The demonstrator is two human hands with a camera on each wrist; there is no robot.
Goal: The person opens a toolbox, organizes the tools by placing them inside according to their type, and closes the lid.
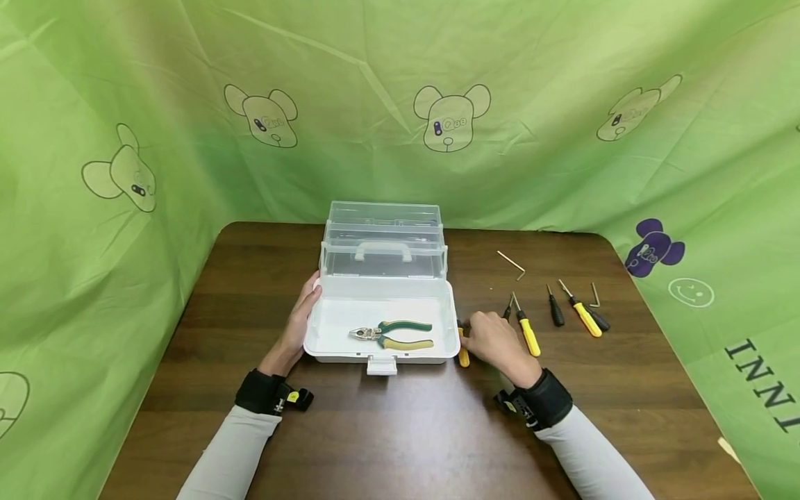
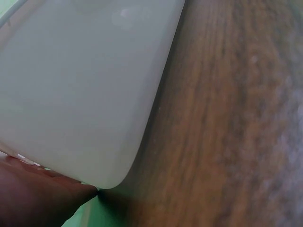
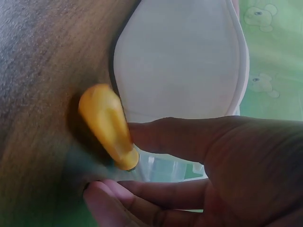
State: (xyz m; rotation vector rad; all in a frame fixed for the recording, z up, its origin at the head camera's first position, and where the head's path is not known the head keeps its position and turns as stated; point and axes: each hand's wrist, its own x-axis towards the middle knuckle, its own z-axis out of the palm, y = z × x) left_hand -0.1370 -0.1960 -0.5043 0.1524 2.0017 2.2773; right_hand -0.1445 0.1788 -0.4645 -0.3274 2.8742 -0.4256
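Note:
A white toolbox (image 1: 381, 305) stands with its clear lid (image 1: 384, 243) raised behind it. Inside lie pliers (image 1: 375, 333) with green and yellow handles. My left hand (image 1: 298, 323) rests along the toolbox's left side, fingers fairly straight against the wall and up at the rim. At the opposite side is my right hand (image 1: 496, 340), over a screwdriver with a yellow handle (image 3: 105, 120). In the right wrist view the thumb (image 3: 165, 137) overlaps the handle's edge, while the loosely bent fingers (image 3: 147, 198) stay apart from it across a gap. The screwdriver's shaft is hidden.
Right of my right hand lie another yellow screwdriver (image 1: 528, 333), a small black screwdriver (image 1: 555, 310), and a further yellow one (image 1: 586, 316) over a black handle. Two hex keys lie near them, one hex key (image 1: 512, 262) farther back. Green cloth (image 1: 375, 167) surrounds the brown table (image 1: 400, 437).

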